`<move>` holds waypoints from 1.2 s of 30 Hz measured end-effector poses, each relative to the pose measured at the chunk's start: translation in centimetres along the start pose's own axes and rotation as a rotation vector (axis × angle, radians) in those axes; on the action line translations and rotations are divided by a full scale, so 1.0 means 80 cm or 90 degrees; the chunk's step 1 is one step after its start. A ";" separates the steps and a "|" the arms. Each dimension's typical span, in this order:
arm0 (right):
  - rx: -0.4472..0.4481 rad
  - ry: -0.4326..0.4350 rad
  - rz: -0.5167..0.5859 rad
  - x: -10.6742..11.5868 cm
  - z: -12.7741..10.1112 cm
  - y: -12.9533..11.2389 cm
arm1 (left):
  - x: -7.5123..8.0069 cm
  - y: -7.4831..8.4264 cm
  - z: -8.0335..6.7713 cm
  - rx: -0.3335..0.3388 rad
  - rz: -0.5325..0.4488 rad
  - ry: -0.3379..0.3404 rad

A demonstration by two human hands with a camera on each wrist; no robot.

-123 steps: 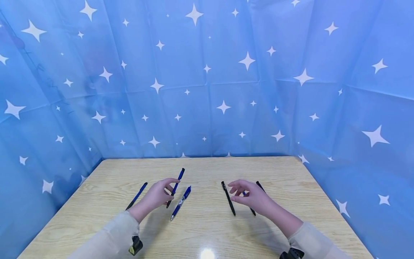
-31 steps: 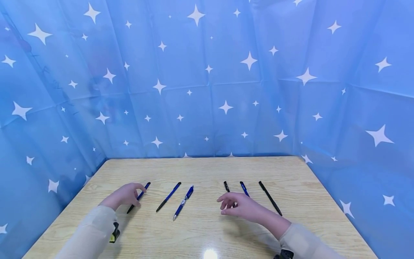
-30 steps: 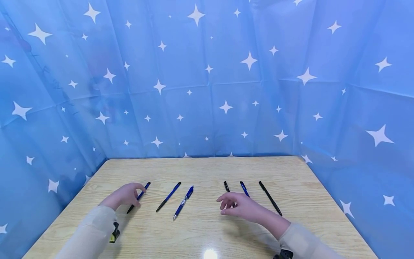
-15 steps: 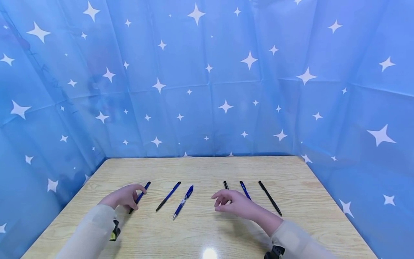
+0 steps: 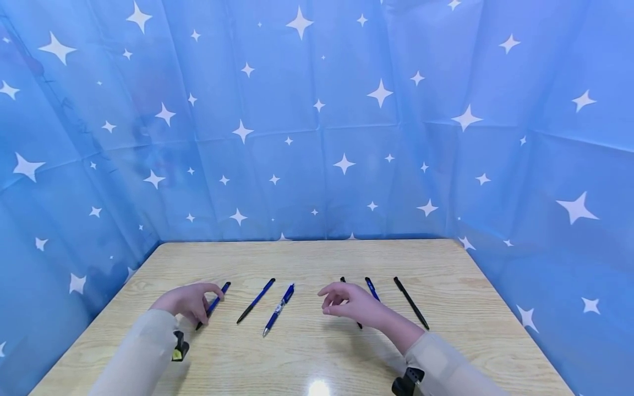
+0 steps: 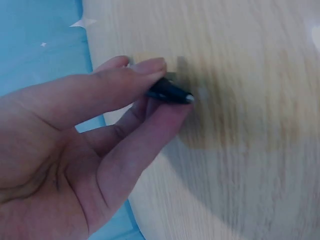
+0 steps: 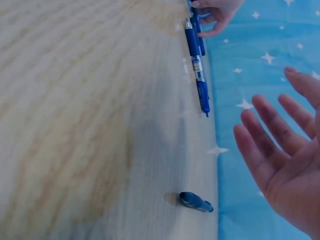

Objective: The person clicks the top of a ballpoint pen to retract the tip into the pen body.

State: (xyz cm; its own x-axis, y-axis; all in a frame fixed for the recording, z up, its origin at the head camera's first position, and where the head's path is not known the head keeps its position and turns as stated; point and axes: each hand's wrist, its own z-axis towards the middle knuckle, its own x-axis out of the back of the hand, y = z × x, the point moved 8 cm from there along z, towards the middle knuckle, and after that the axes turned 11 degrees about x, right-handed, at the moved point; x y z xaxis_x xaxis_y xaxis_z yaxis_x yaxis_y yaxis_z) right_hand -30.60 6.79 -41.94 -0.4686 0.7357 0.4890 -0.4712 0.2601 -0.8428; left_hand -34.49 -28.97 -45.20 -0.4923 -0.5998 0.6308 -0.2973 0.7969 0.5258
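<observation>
- Our left hand (image 5: 185, 302) pinches the leftmost pen (image 5: 213, 304) between thumb and fingertips; the left wrist view shows the dark tip (image 6: 170, 92) clamped there, just above the table (image 5: 317, 258).
- This pen is the far-left member of the row. Its long axis runs diagonally, cap end away from us and tilted toward the blue pen (image 5: 279, 308), tip end toward us under the hand.
- Our right hand (image 5: 349, 302) hovers with fingers relaxed and loosely curved, gripping nothing. The right wrist view shows the palm (image 7: 290, 165) bare.
- The black pen (image 5: 358, 324) lies directly beneath the right hand, mostly hidden by it; its long axis runs away from us.
- From the blue pen, the right hand lies to the right and is apart from it; the left hand is well to its left.
- We judge the left hand already has its pen, while the right hand is the nearer one to the black pen.
</observation>
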 end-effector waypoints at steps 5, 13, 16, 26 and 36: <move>0.002 0.012 0.028 0.004 0.007 -0.002 | -0.001 0.012 -0.002 -0.008 -0.017 -0.019; -0.004 0.030 0.056 0.005 0.017 0.000 | -0.009 0.048 -0.010 -0.064 -0.031 -0.039; -0.005 0.039 0.059 0.006 0.021 -0.001 | -0.013 0.064 -0.014 -0.087 -0.024 -0.044; -0.004 0.075 0.065 0.013 0.025 -0.006 | -0.035 0.121 -0.034 -0.196 0.031 -0.047; 0.002 0.127 0.036 0.032 0.023 -0.008 | -0.063 0.181 -0.054 -0.316 0.078 -0.070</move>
State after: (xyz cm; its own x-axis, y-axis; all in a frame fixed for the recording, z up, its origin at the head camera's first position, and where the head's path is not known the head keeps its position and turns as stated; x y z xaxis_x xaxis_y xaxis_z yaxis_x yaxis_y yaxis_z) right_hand -32.86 7.39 -39.74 -0.3372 0.8583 0.3868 -0.4508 0.2135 -0.8667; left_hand -32.77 -14.67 -38.29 -0.5904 -0.4718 0.6548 0.1782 0.7151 0.6759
